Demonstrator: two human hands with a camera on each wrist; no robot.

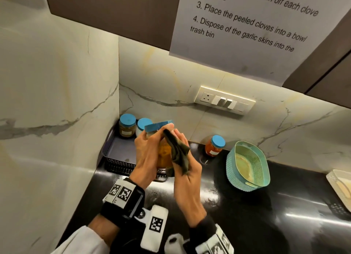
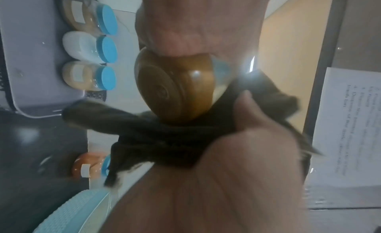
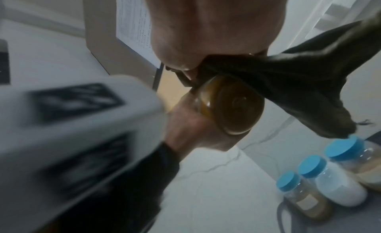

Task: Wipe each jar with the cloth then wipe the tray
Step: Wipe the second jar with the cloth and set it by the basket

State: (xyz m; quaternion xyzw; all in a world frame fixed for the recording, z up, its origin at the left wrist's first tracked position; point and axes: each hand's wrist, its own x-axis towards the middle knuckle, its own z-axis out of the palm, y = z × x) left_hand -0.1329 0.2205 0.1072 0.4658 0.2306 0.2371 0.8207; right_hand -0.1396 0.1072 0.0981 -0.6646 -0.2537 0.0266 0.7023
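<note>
My left hand (image 1: 147, 149) grips a blue-lidded jar (image 1: 164, 154) of amber contents, tilted above the tray's near right corner. The left wrist view looks at the jar's (image 2: 177, 85) round base below that hand (image 2: 195, 24). My right hand (image 1: 188, 170) holds a dark cloth (image 1: 178, 153) pressed against the jar's right side. In the right wrist view the cloth (image 3: 288, 76) trails from under this hand (image 3: 206, 24) across the jar (image 3: 233, 106). The dark purple tray (image 1: 117, 151) sits in the corner with jars (image 2: 88, 47) standing along its back.
A red-filled jar (image 1: 214, 146) stands on the black counter, right of the tray. Further right is a teal basket (image 1: 247, 166), and a white basket (image 1: 340, 185) at the frame edge. A switch panel (image 1: 224, 99) is on the marble wall, under a hanging instruction sheet (image 1: 247, 25).
</note>
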